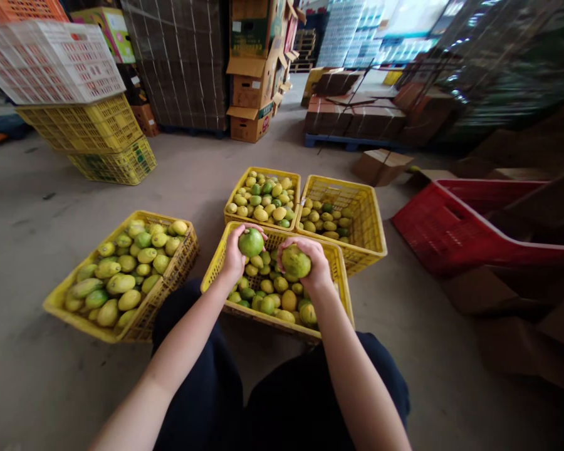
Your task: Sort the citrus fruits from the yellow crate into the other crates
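My left hand (235, 252) is closed around a green lemon (250, 242), its fingers curled behind the fruit. Beside it, my right hand (318, 258) grips a bumpy yellow-green lemon (296, 262). Both fruits are held up over the near yellow crate (346, 294), where yellow and green lemons (281, 285) lie loose. Behind it stands a crate (229, 212) filled with mixed lemons. To its right, another crate (364, 232) has lemons mostly at its left side. A heaped crate (188, 250) of yellow-green lemons sits left of my knees.
Stacked white (94, 78) and yellow crates (117, 128) stand at the upper left. At the right is a red bin (442, 232) with cardboard in and around it. A small carton (380, 166) lies on the floor, and loaded pallets (352, 141) stand farther back.
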Available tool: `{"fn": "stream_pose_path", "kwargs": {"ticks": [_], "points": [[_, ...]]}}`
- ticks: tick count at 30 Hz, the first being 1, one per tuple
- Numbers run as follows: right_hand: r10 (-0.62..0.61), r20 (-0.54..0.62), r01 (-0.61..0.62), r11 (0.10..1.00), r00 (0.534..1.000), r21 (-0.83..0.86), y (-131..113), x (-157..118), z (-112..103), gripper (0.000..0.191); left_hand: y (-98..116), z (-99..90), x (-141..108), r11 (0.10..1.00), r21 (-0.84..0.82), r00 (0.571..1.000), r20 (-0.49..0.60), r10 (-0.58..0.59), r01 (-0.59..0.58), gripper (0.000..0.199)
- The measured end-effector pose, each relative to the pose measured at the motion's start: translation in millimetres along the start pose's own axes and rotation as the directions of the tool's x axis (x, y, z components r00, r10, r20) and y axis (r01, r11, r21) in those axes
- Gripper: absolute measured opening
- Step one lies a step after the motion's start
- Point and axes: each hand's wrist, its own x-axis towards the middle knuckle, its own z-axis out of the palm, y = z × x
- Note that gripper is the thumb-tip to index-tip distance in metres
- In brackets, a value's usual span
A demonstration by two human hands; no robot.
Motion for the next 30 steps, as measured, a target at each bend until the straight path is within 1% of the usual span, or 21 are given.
{"fn": "stream_pose_path", "kwargs": {"ticks": [2,5,7,8,10,11,13,14,16,19,22,26,30], "points": [[0.044,-0.036,-0.043,0.999,0.998,0.032,0,1,0,0.01,0,0.3,0,1.0,-0.011,1.0,-0.021,-0.014,0.013,0.032],[0.106,-0.086,-0.101,0.993,0.991,0.062,-3,4,3,0.018,0,-0.4,0,0.998,-0.054,0.999,-0.03,-0.032,0.03,0.03],[0.147,-0.118,-0.134,0.985,0.982,0.113,-6,6,4,0.023,2,-2.1,1,0.993,-0.111,0.999,0.01,-0.046,0.047,0.032],[0.167,-0.134,-0.147,0.978,0.977,0.146,-8,7,5,0.023,3,-3.0,1,0.989,-0.136,0.998,0.043,-0.055,0.06,0.033],[0.222,-0.171,-0.188,0.962,0.96,0.197,-11,7,5,0.021,6,-4.4,2,0.983,-0.148,0.991,0.1,-0.093,0.107,0.034],[0.255,-0.188,-0.216,0.954,0.948,0.208,-12,7,5,0.022,7,-4.7,2,0.981,-0.137,0.987,0.106,-0.124,0.138,0.034],[0.309,-0.208,-0.263,0.939,0.928,0.221,-13,5,4,0.023,10,-4.3,2,0.974,-0.121,0.98,0.074,-0.186,0.194,0.034],[0.319,-0.204,-0.27,0.934,0.926,0.234,-13,4,4,0.024,10,-3.9,2,0.968,-0.13,0.976,0.05,-0.212,0.217,0.035],[0.309,-0.173,-0.252,0.924,0.935,0.287,-12,2,5,0.026,10,-3.2,1,0.946,-0.191,0.965,0.029,-0.263,0.263,0.038],[0.279,-0.166,-0.193,0.894,0.946,0.405,-7,-1,6,0.027,8,-3.5,0,0.893,-0.341,0.955,0.052,-0.292,0.292,0.035],[0.263,-0.207,-0.133,0.861,0.942,0.49,-1,-2,9,0.028,4,-4.9,2,0.852,-0.458,0.965,0.054,-0.256,0.251,0.028],[0.268,-0.242,-0.092,0.825,0.933,0.558,5,-1,12,0.027,1,-5.2,4,0.835,-0.522,0.982,0.034,-0.185,0.176,0.029],[0.273,-0.277,-0.051,0.792,0.921,0.609,4,1,12,0.022,-1,-4.8,3,0.814,-0.552,0.974,-0.009,-0.224,0.182,0.029]]}}
